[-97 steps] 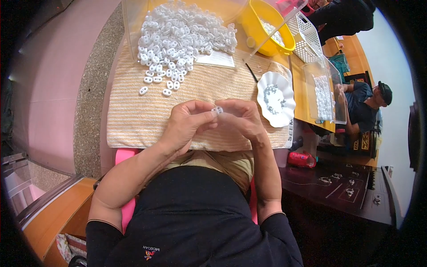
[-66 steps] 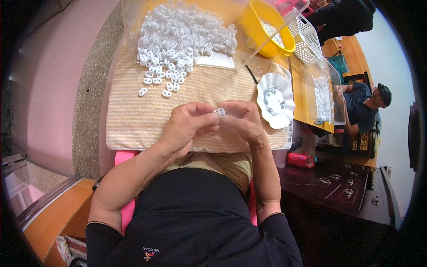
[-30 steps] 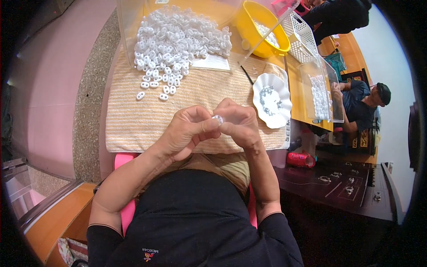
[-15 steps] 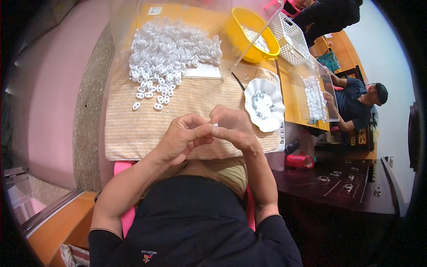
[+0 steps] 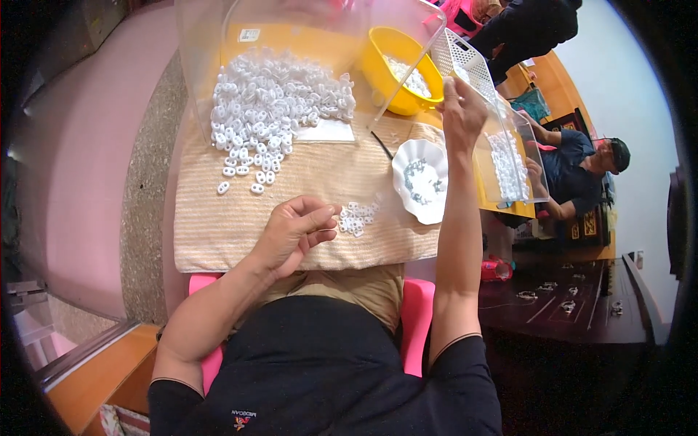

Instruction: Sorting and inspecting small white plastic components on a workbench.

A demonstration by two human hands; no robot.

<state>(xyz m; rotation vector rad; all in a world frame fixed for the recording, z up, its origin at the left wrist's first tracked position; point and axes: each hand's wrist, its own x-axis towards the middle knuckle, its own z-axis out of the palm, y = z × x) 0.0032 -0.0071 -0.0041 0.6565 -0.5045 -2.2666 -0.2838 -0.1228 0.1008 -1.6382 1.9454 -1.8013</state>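
Note:
My left hand [image 5: 297, 229] hovers over the near part of the striped towel [image 5: 218, 236], thumb pressed to the curled fingers; anything between them is too small to make out. Beside its fingertips lies a loose cluster of small white plastic pieces [image 5: 356, 218]. My right hand [image 5: 463, 115] is stretched far forward, at the right rim of the yellow basin [image 5: 379, 76]. Its fingers are drawn together, and what they hold, if anything, is hidden. White pieces [image 5: 408, 77] lie inside the basin. A large pile of white two-holed oval plastic parts [image 5: 273, 94] spreads at the far left.
A scalloped white dish [image 5: 429, 212] holds small grey and white bits, with a thin black stick [image 5: 382, 144] next to it. Clear plastic panels rise around the pile. Behind my right hand stand a white perforated basket [image 5: 462, 62] and a co-worker's clear bin [image 5: 534, 167].
My hands have parted. The right one has left the small white piece pinched between them and swung forward to the yellow basin, uncovering the small cluster on the towel; the left stays nearly in place.

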